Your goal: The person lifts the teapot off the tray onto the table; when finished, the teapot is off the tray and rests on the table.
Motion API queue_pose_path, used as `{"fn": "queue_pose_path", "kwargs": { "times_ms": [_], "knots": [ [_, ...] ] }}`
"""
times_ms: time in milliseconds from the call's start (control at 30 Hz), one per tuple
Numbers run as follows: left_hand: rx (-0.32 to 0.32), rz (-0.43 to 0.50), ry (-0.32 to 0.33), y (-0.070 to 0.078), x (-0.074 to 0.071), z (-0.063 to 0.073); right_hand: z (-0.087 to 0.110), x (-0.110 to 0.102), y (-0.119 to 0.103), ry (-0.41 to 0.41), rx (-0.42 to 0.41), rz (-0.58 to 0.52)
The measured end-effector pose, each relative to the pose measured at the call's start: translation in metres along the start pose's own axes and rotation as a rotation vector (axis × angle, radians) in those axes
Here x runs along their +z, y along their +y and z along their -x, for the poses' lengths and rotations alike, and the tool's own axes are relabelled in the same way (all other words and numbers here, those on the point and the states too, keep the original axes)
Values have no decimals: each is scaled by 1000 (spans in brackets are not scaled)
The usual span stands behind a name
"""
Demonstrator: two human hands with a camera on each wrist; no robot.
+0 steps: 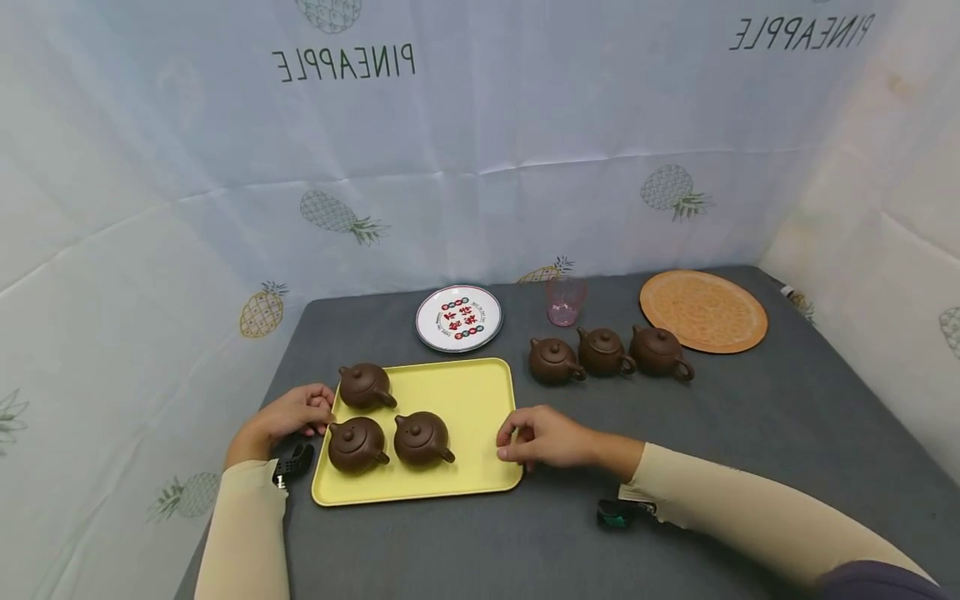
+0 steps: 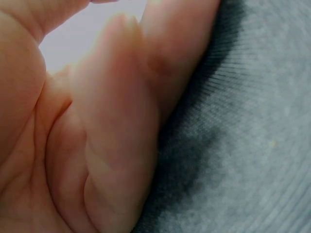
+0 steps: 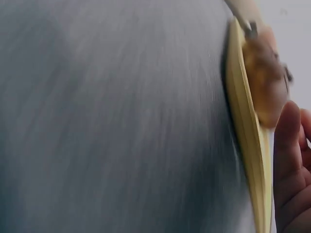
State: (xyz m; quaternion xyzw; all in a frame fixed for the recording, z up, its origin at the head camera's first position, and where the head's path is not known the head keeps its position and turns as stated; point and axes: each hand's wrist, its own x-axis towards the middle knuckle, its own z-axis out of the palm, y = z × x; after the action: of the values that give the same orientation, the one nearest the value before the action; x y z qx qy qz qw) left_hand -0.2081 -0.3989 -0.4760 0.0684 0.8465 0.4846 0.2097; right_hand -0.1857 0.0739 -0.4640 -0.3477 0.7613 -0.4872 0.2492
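In the head view a yellow tray [image 1: 474,417] lies on the dark table. Its left side carries three brown teapots: a rear one [image 1: 364,386], a front-left one [image 1: 358,445] and a front-right one [image 1: 422,438]. My left hand [image 1: 300,410] is at the tray's left edge with bent fingers gripping the rim; the left wrist view shows these fingers [image 2: 114,126] close up against the grey cloth, the tray out of sight. My right hand [image 1: 547,436] hovers over the right rim, thumb and forefinger apart. Blur covers the tray [image 3: 245,116] in the right wrist view, beside my thumb.
Right of the tray, three more brown teapots stand in a row: left [image 1: 553,362], middle [image 1: 602,352], right [image 1: 657,352]. Behind are a white plate [image 1: 458,318] with red lettering, a clear pinkish cup [image 1: 566,302] and a round orange mat [image 1: 703,310]. Printed curtains [image 1: 480,208] enclose the table.
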Motion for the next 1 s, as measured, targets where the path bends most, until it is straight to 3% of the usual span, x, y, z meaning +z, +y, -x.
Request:
{"fn": "queue_pose_path", "kwargs": {
  "times_ms": [133,333,633,767,1000],
  "knots": [
    [-13,3,11,-1,-4,4,-17,27,-12,-14,1,-25],
    [-23,3,21,-4,-6,8,-34,54,-23,73,77,17],
    [-28,7,10,11,-3,-13,-35,65,-26,212,55,313],
    [-30,5,7,13,-2,-16,-36,67,-25,254,33,340],
    [-30,5,5,4,0,-4,-42,74,-19,312,15,354]
  ]
}}
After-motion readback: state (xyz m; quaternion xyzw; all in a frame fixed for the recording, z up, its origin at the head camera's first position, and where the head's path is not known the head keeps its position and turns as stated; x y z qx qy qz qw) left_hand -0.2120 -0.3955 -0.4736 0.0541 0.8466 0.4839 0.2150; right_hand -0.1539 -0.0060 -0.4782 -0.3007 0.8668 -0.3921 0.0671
